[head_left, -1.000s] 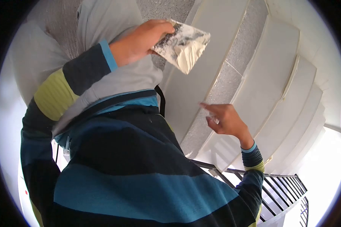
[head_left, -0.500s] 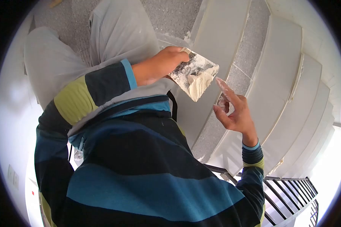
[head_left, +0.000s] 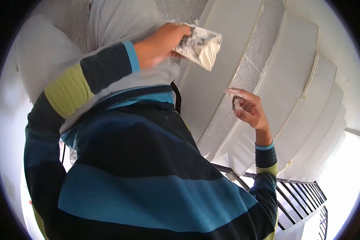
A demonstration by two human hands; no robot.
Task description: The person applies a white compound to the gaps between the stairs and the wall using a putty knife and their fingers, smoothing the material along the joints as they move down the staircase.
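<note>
My left hand (head_left: 162, 43) is closed on a wide flat scraper (head_left: 192, 43) at the upper middle of the view. A thick ridge of cream-white paste (head_left: 208, 55) lies on the blade's outer end, and thinner smears cover the rest. My right hand (head_left: 249, 108) is lower and to the right, over the steps, apart from the scraper. Its index finger reaches out to the left, with the other fingers bent and the thumb apart. White paste coats the fingertips, and I see no tool in this hand.
Pale stair steps (head_left: 294, 72) curve down the right side, with speckled grey strips (head_left: 250, 60) between some of them. A black metal railing (head_left: 296, 200) runs along the lower right. My bent legs in grey trousers (head_left: 124, 24) are at the upper left, beside a white wall (head_left: 12, 120).
My left hand and the scraper have moved up and slightly left. My right hand has shifted a little upward, and its index finger now points more to the left.
</note>
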